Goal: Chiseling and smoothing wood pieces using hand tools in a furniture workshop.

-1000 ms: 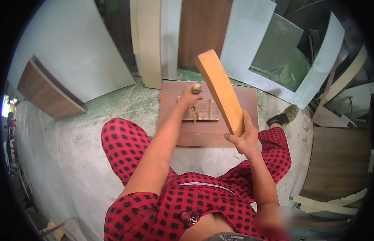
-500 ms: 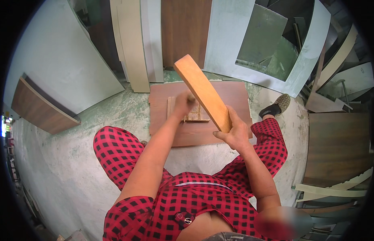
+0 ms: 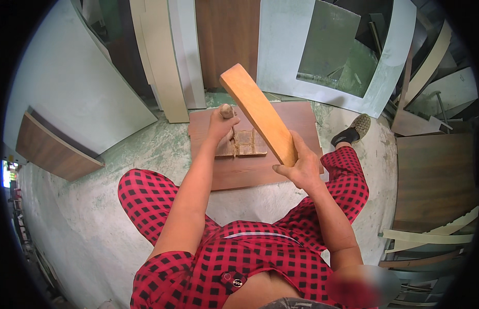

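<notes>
A small carved wooden piece (image 3: 243,145) lies on a brown board (image 3: 280,123) on the concrete floor (image 3: 85,226). A round-topped tool handle (image 3: 226,110) is gripped upright over it, the left hand's (image 3: 220,126) fingers closed around it. A long wooden bat (image 3: 258,113) is held raised, clamped at its lower end by the right hand (image 3: 300,167).

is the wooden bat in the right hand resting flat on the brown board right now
No, the right hand holds the wooden bat raised and tilted above the brown board.
</notes>
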Available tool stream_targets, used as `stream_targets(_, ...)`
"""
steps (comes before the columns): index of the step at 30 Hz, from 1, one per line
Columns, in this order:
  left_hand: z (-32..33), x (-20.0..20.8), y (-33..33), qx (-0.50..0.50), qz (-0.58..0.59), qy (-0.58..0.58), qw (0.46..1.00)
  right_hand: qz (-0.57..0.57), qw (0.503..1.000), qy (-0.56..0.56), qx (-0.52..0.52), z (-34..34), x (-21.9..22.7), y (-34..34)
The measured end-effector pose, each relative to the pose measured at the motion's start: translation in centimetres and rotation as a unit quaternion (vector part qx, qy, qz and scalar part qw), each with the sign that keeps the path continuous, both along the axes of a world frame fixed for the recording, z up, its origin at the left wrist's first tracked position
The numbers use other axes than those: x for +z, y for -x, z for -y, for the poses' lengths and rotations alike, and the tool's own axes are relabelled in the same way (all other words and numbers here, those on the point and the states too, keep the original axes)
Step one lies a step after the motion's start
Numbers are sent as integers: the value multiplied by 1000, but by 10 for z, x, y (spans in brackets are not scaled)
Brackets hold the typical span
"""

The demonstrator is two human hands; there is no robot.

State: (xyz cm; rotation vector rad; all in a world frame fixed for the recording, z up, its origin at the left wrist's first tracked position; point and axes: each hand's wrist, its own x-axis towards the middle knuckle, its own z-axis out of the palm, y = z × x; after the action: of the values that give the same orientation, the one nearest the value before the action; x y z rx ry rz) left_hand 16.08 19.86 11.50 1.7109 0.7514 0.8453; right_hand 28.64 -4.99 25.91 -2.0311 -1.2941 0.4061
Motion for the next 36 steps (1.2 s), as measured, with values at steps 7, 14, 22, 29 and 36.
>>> stream_targets(7, 0, -7, -4, -32, -21, 66, 997, -20, 999, 39, -1, -1, -2, 0)
stream_targets(14, -9, -31, -11, -62, -35, 86, 994, -18, 988, -151, 34, -7, -10, 8)
stream_targets(22, 2, -21, -11, -31, -41, 83, 995, -59, 990, 125, -3, -2, -8, 9)
stream_targets(29, 5, -24, -17, -76, 31, 99, 992, -1, 999, -33, 22, 0, -12, 11)
stream_targets(36, 8, 2, -12, -60, -2, -61, 996, -34, 994, 106, 22, -4, -13, 10)
